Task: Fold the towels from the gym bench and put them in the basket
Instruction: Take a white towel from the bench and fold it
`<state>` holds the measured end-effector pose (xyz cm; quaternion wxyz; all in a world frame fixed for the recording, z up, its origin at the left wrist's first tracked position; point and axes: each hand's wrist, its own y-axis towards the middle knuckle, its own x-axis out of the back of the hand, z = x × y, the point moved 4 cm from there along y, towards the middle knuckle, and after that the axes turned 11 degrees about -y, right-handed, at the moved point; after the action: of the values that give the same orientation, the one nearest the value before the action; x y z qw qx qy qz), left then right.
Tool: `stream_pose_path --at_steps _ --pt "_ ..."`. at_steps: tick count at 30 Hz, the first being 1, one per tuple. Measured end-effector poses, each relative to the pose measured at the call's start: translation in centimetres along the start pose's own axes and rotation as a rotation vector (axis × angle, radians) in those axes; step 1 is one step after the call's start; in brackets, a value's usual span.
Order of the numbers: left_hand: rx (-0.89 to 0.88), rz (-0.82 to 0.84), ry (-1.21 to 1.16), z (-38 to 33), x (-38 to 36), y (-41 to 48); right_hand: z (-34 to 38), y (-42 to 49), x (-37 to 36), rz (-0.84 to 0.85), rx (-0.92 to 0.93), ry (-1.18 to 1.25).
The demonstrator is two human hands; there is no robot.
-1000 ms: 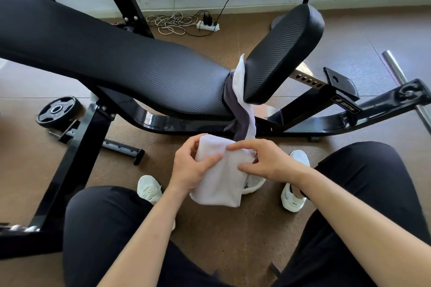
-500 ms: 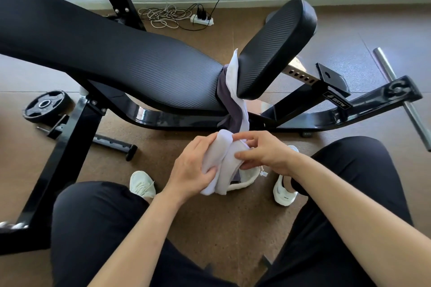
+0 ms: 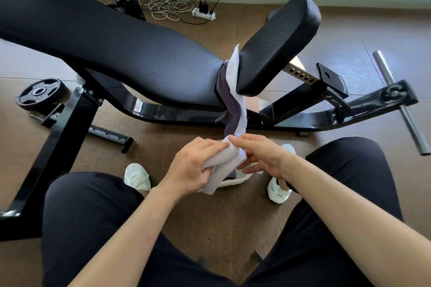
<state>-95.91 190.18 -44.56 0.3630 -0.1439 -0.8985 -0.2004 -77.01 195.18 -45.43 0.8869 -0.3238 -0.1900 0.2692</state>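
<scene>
A white towel, folded into a narrow bundle, hangs between my hands above the floor. My left hand grips its left side with the fingers wrapped over it. My right hand pinches its top edge from the right. Just under the bundle, the rim of a white basket shows on the floor, mostly hidden by towel and hands. Two more towels, one grey and one white, hang from the gap between the black gym bench back pad and its seat pad.
My knees in black trousers frame the bottom, with white shoes on the brown floor. A weight plate and a black bar lie left, a steel bar at right. A power strip with cables sits by the wall.
The flat towel has been folded in half again into a narrow bundle. Both hands have closed in on it and stayed above the basket.
</scene>
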Motion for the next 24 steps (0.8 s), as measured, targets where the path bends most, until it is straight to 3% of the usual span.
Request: stream_pose_path --at_steps 5,10,15,24 --pt "0.022 -0.005 -0.077 0.2 0.4 0.1 -0.3 0.2 0.3 -0.016 -0.055 0.064" --pt "0.269 -0.063 -0.311 1.7 1.4 0.2 -1.0 1.1 1.2 -0.06 -0.17 0.293" --pt "0.467 -0.145 -0.462 2.9 1.8 -0.3 -1.3 1.3 2.0 0.023 -0.202 0.467" --pt "0.574 -0.238 -0.605 3.4 2.4 0.0 -1.3 1.3 2.2 0.039 -0.187 0.549"
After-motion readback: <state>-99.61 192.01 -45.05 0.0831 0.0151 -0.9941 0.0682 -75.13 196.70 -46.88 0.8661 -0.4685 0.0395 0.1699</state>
